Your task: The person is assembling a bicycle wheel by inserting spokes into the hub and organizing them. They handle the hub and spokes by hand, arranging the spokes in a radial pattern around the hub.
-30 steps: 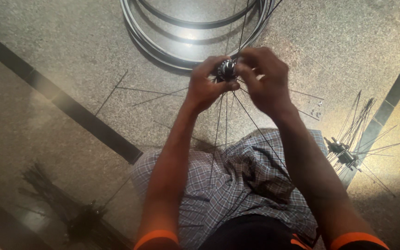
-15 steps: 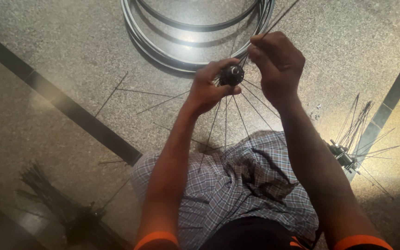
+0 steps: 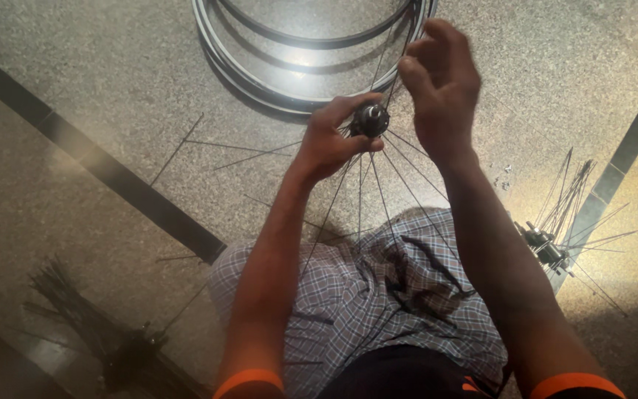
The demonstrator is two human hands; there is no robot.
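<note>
Left hand [image 3: 331, 144]: grip closed around the black wheel hub [image 3: 371, 119], held above the lap, thin spokes [image 3: 378, 192] fanning toward the checked cloth [image 3: 378, 295]
Right hand [image 3: 441, 89]: raised right of the hub, fingers loosely curled; whether they pinch a spoke, cannot tell
Floor [image 3: 97, 81]: metal rims [image 3: 275, 81] far centre, a spoked hub [image 3: 544, 247] lying right

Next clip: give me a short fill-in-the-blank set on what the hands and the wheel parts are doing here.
1. The left hand grips a black ____ with thin spokes fanning from it.
2. The right hand is raised ____ the hub, fingers bent.
3. Metal rims lie on the stone ____ ahead of the person.
4. The spokes hang down over a ____ cloth on the lap.

Missing words: hub; above; floor; checked
</note>
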